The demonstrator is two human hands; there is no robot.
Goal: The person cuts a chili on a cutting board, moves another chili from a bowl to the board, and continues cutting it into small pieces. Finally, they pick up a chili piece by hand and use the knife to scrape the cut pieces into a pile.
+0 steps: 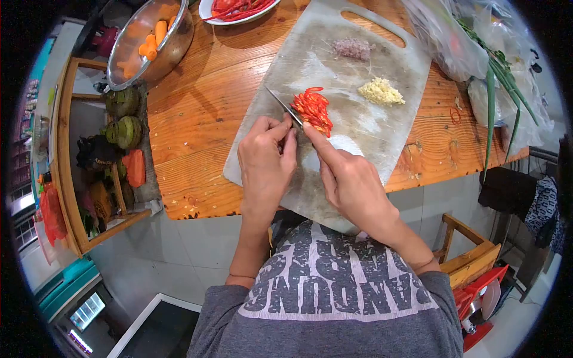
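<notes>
Head view, looking down: left hand (264, 158) has its grip clamped on the handle of a knife (285, 108), blade angled up-left across the cutting board (382, 128). Right hand (352, 179) rests on the board with its index finger stretched toward the sliced red chili (313, 109), fingertip touching or just beside the pile's near edge; its grip is together but holds nothing that I can see. Chili pile sits mid-board, knife tip just left of it. Farther up the board: a heap of minced garlic (381, 91) and a smaller heap of chopped shallot (352, 48), both apart from the chili. Board lies on a wooden counter (197, 119), with one corner overhanging the counter's near edge. On the counter: metal bowl (150, 42) with carrot pieces at upper left, plate of whole red chilies (236, 9) at top, plastic bags (453, 36) and green onions (498, 89) at right. Risks, judged: the right fingertip is very close to the blade, so a slip could nick it; the overhanging corner could let the board tip or slide under pressure; chili juice on bare fingers could irritate; pushing the pile loosely could scatter slices into the garlic.
</notes>
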